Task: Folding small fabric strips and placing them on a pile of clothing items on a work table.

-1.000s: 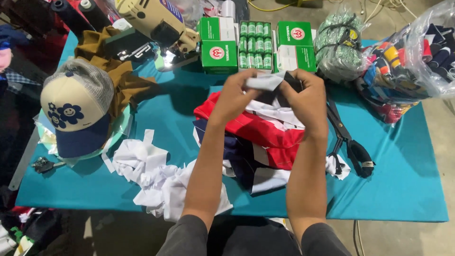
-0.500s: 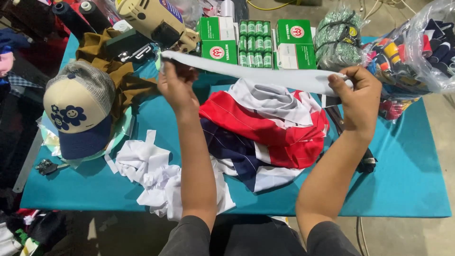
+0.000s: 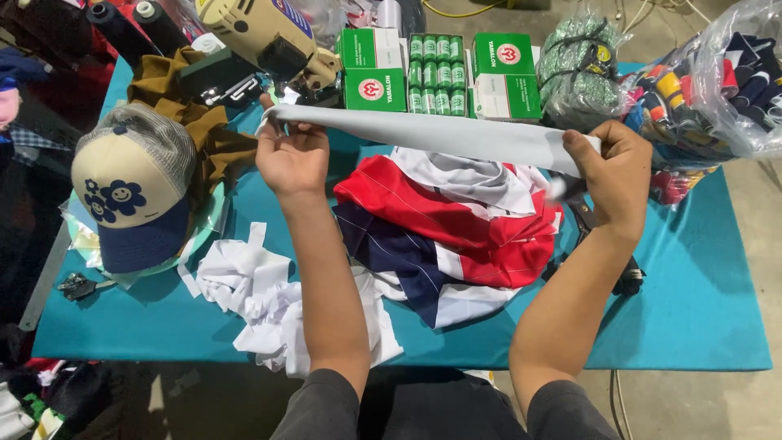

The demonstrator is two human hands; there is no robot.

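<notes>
- the left hand (image 3: 295,159) is closed on one end of a long white fabric strip (image 3: 423,130), thumb and fingers pinching the corner.
- the right hand (image 3: 615,171) is clenched around the other end of the strip, fingers curled tight over it.
- the strip is stretched nearly flat between both hands, held up in the air just above the red, white and navy fabric pile (image 3: 452,232).
- that pile lies on the teal tabletop (image 3: 700,301), below and between the two forearms.
- left of the pile sit crumpled white scraps (image 3: 261,297); further left, a cream and navy cap (image 3: 130,191).
- beyond the pile stand green boxes (image 3: 371,69) and a cream cutting machine (image 3: 261,37).
</notes>
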